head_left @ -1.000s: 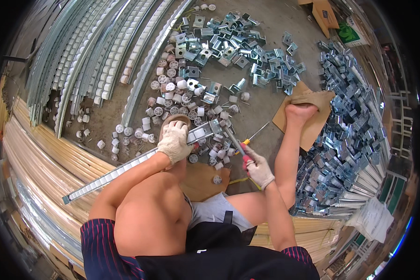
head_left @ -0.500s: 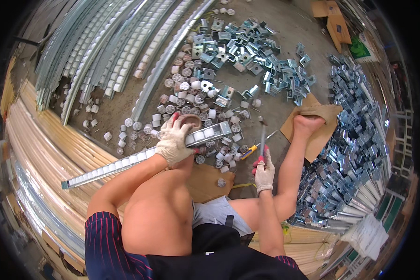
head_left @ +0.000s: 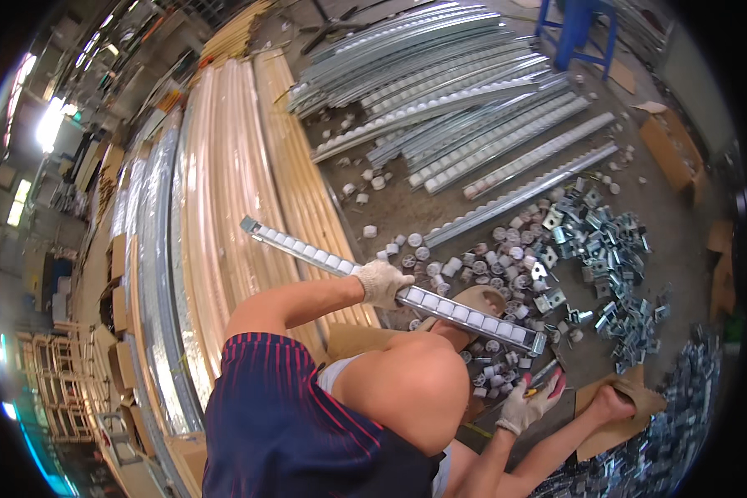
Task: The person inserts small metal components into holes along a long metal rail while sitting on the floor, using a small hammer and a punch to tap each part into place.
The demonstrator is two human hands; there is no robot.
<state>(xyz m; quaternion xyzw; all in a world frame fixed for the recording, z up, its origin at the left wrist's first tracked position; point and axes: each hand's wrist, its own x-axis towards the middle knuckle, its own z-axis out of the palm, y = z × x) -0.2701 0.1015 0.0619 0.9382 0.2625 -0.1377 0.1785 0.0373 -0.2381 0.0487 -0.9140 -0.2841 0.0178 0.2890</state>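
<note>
One roller rail [head_left: 390, 282], a long metal track set with white wheels, runs from ten to four o'clock, the gloved left hand [head_left: 382, 282] closed around its middle. At five o'clock, the gloved right hand [head_left: 524, 407] grips red-handled pliers [head_left: 548, 382]. Loose white wheels [head_left: 473, 257] and metal brackets [head_left: 614, 257] litter the floor at three o'clock.

The middle of the roller track [head_left: 390, 285] is covered by the gloved left hand [head_left: 382, 282] closed around it, and the stretch beyond is partly screened by the raised knee [head_left: 411, 390]. The tool with the red and yellow grip [head_left: 546, 380] is largely hidden inside the gloved right hand [head_left: 524, 405], so its kind cannot be told. The heap of metal brackets [head_left: 664, 432] is cut off by the dark fisheye rim, and single pieces there are blurred.
</note>
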